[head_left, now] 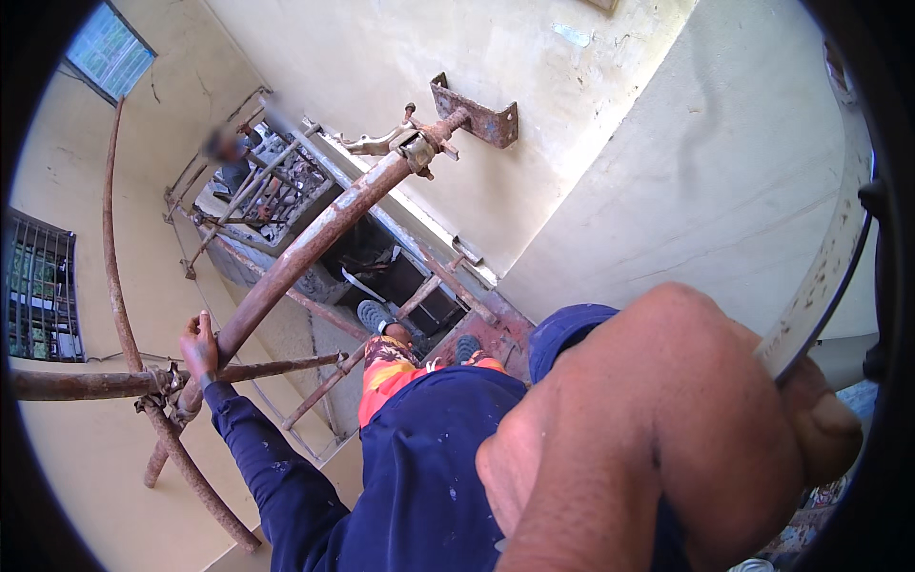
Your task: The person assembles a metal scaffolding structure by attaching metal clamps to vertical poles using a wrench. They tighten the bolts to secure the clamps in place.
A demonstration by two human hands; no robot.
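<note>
My left hand (200, 348) is closed around a thick rusty scaffold pipe (295, 257), close to the joint where other pipes cross it. My left arm reaches out to it in a dark blue, paint-flecked sleeve. Large in the right foreground, my right hand (686, 410) is closed, its fingers curled. Between them sits the lower end of a long, pale, speckled strip (824, 257) with a dark edge, which rises along the right rim of the view. Its far end is cut off, so its kind is unclear.
A rusty clamp (416, 151) and a U-shaped bracket (477, 114) sit at the pipe's upper end, near the wall. Below my feet are crossing pipes and a dark opening (381, 267). Another person (233, 172) is at the far left, beside scaffolding and rubble. A barred window (43, 286) is left.
</note>
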